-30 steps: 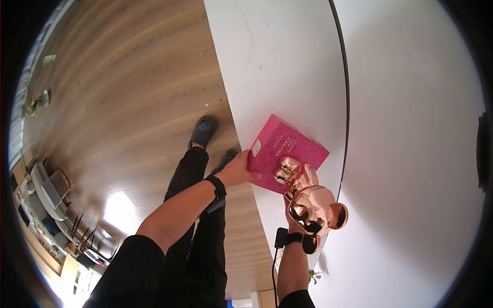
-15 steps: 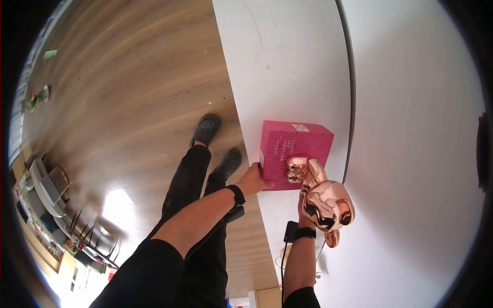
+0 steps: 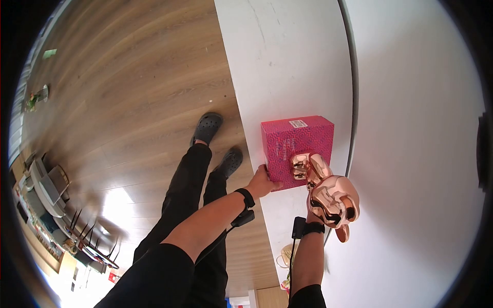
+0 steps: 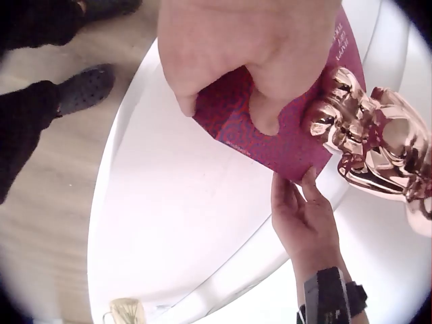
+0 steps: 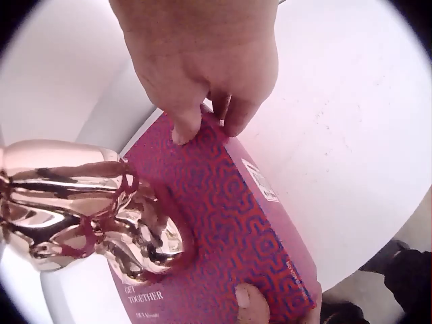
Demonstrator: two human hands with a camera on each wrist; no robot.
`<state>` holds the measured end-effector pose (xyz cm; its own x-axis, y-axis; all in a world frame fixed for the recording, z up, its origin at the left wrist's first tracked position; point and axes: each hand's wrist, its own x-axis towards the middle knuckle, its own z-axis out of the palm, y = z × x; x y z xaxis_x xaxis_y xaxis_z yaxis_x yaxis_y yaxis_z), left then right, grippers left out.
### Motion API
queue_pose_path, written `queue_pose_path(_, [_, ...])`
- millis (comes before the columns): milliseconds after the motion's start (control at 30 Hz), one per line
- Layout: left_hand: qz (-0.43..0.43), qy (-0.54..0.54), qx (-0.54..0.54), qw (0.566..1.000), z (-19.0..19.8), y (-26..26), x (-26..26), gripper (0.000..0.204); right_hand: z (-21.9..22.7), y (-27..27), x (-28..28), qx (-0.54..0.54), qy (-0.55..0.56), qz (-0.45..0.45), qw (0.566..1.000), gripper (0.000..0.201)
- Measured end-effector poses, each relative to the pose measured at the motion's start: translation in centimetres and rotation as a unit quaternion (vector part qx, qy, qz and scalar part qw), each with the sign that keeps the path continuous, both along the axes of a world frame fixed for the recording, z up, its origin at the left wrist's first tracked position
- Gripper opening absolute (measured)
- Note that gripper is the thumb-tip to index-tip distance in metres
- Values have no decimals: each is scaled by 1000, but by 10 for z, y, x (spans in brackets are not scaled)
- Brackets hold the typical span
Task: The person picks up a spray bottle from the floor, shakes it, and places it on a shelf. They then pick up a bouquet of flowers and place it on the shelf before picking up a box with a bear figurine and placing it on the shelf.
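Observation:
A pink patterned box point(image 3: 275, 141) point(image 4: 290, 152) point(image 5: 223, 216) rests on a white surface point(image 3: 285, 56). A shiny rose-gold bear-like figure point(image 3: 334, 197) point(image 4: 391, 145) point(image 5: 61, 202) stands with its feet on the box's printed face. My left hand point(image 3: 262, 184) point(image 4: 250, 54) grips a corner of the box, its thumb on that face. In the left wrist view my right hand point(image 4: 307, 226) point(image 5: 202, 64) holds another edge, thumb on top and fingers round the side. The figure hides most of the right hand in the head view.
A white upright surface point(image 3: 411, 128) rises beyond the dark edge line. A beige mug-like object point(image 3: 286, 254) point(image 4: 128, 312) stands past the right forearm. Wooden floor point(image 3: 128, 77) and the person's dark clogs point(image 3: 208, 127) lie to the left, with chairs and a table farther off.
The box has turned clockwise, bringing its white label from the left side to the top edge. The figure and both hands have shifted right with it, grips kept.

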<state>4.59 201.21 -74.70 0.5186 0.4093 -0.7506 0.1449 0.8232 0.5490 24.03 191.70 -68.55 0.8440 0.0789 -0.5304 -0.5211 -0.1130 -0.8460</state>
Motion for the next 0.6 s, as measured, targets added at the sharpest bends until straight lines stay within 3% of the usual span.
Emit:
queue_pose_path(133, [-73, 16, -32, 997, 9, 9, -5, 94, -3, -7, -2, 0, 12, 20, 1000, 43])
queue_pose_path(200, [-215, 67, 35, 974, 21, 31, -16, 96, -3, -11, -9, 2, 22, 38, 999, 43])
queue_pose_path(233, [-283, 91, 70, 952, 28, 43, -25, 97, -2, -19, -13, -3, 31, 54, 998, 43])
queue_pose_path(300, [-364, 33, 214, 906, 22, 69, -54, 100, 6, -36, -24, -36, 57, 106, 992, 42])
queue_pose_path(333, [-390, 87, 219, 890, 35, 93, -68, 89, 11, -46, -31, -88, 91, 136, 983, 42])
queue_pose_path(367, [-405, 88, 247, 876, 7, 102, -93, 83, 23, -54, -36, -149, 137, 175, 964, 43])
queue_pose_path(400, [-503, 142, 271, 808, 29, 138, -108, 75, 34, -62, -40, -205, 183, 220, 936, 43])
queue_pose_path(433, [-394, 187, 330, 838, 38, 157, -138, 74, 44, -77, -51, -182, 181, 282, 924, 44])
queue_pose_path(467, [-397, 216, 332, 828, 53, 185, -162, 67, 53, -90, -62, -159, 177, 344, 908, 45])
queue_pose_path(500, [-387, 280, 402, 781, 41, 199, -194, 38, 63, -96, -71, -212, 150, 427, 866, 42])
queue_pose_path(533, [-358, 329, 395, 779, 40, 220, -227, 30, 76, -101, -79, -266, 118, 503, 814, 40])
queue_pose_path(567, [-397, 377, 418, 725, 71, 242, -249, 27, 84, -113, -85, -281, 84, 539, 790, 42])
queue_pose_path(600, [-362, 415, 410, 728, 98, 259, -271, 27, 91, -123, -90, -295, 50, 572, 764, 44])
